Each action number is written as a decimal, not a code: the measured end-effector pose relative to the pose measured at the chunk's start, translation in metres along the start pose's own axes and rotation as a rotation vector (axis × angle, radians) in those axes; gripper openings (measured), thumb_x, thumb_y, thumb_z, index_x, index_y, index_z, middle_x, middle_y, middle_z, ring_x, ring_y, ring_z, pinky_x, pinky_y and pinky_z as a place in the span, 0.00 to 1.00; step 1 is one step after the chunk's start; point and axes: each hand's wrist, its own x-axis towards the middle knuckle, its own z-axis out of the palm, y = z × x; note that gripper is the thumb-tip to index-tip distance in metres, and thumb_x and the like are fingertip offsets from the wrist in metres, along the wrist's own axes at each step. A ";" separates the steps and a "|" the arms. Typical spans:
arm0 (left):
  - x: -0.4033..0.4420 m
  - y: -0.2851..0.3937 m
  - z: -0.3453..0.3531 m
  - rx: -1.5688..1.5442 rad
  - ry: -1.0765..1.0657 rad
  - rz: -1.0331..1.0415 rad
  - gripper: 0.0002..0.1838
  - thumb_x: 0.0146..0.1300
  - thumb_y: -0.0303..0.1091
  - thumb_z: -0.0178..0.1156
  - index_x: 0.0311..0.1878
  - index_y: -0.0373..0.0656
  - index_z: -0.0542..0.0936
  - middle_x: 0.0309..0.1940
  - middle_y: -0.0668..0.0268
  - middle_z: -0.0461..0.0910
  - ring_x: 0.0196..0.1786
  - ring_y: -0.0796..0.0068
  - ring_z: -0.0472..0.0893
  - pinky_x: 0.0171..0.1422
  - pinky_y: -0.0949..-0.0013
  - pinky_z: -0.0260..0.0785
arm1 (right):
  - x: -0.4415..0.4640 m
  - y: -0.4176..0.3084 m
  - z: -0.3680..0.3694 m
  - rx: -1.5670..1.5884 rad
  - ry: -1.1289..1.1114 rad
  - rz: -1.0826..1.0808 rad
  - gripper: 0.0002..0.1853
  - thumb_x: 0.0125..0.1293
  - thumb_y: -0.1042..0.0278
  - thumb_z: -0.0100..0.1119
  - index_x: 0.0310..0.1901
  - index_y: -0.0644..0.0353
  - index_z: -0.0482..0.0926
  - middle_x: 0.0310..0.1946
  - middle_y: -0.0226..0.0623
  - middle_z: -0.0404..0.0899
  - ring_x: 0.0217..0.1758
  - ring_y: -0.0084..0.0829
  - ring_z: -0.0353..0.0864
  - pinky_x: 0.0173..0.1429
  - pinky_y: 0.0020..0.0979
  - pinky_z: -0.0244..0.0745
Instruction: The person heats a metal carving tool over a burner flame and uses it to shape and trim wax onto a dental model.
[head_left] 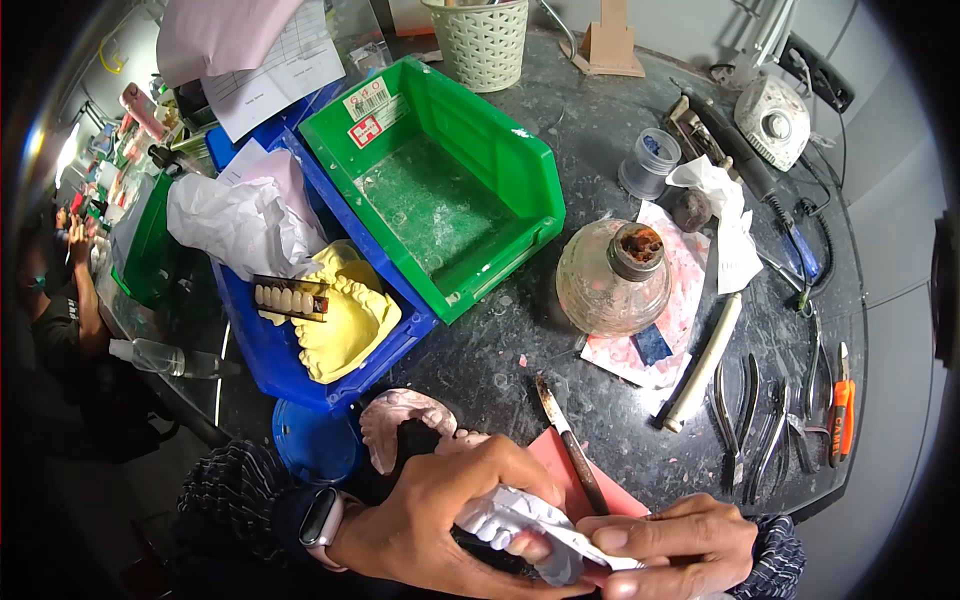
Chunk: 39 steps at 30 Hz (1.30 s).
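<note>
Dark sleeves (238, 500), seemingly white-striped, pink-strapped wristband (320, 520)

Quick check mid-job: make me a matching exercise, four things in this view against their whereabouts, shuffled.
1. Yellow dental cast
2. White dental cast
3. Glass spirit lamp
4. Wax knife

A. On pink-stained paper
B. Partly over the pink wax sheet
C. In the blue bin
D. In the left hand

Pairs: 1-C, 2-D, 3-A, 4-B

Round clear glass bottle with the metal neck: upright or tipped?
Upright: the glass bottle stands on pink-stained white paper, its metal neck uppermost.
</note>
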 end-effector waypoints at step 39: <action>0.013 -0.019 0.007 0.234 0.115 0.384 0.26 0.48 0.30 0.63 0.53 0.36 0.71 0.42 0.55 0.69 0.49 0.62 0.72 0.54 0.60 0.67 | 0.008 0.002 0.004 0.020 0.416 -0.134 0.14 0.64 0.64 0.45 0.29 0.69 0.69 0.22 0.48 0.74 0.28 0.40 0.79 0.53 0.53 0.66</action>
